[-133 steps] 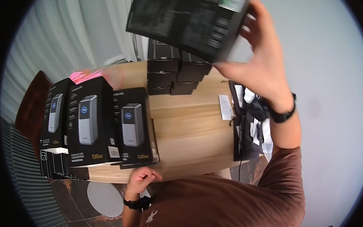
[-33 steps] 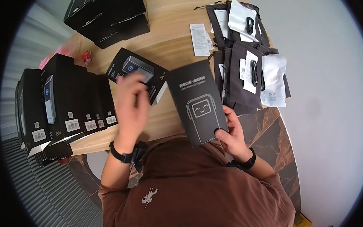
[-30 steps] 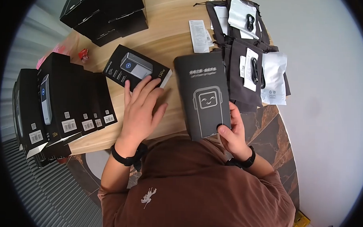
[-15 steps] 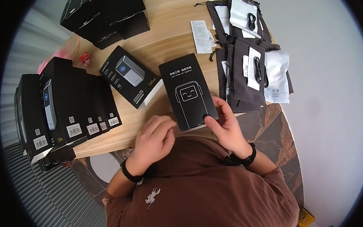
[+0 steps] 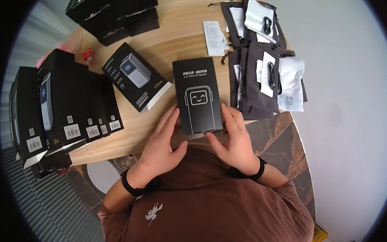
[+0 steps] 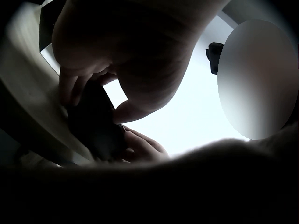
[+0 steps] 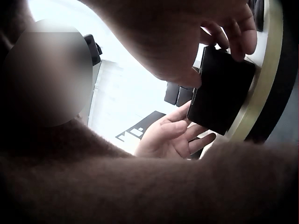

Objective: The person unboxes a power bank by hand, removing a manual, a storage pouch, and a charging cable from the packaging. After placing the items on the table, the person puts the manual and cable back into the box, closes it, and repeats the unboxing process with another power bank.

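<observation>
A black box [image 5: 198,97] with a smiling robot outline stands in front of the torso, near the table's front edge. The right hand [image 5: 237,144] grips its right side and lower corner, thumb at the near edge. Along its left side lie the fingers of the left hand [image 5: 160,147], nearly straight, thumb spread away. In the right wrist view the box [image 7: 222,88] is dark, with the right hand [image 7: 187,46] on it and the left hand [image 7: 170,137] at its other side. The left wrist view shows the box [image 6: 96,121] in shadow below the left hand [image 6: 126,56].
Another black box [image 5: 137,76] lies tilted to the left. More printed boxes [image 5: 57,103] stand at the far left, and stacked boxes [image 5: 114,16] at the back. Dark pouches [image 5: 256,80] with cables lie right; a paper leaflet [image 5: 213,38] is beside them.
The left hand has come off the neighbouring box and moved to the left side of the robot-outline box. That box has been lowered and turned more upright in view, still in the right hand.
</observation>
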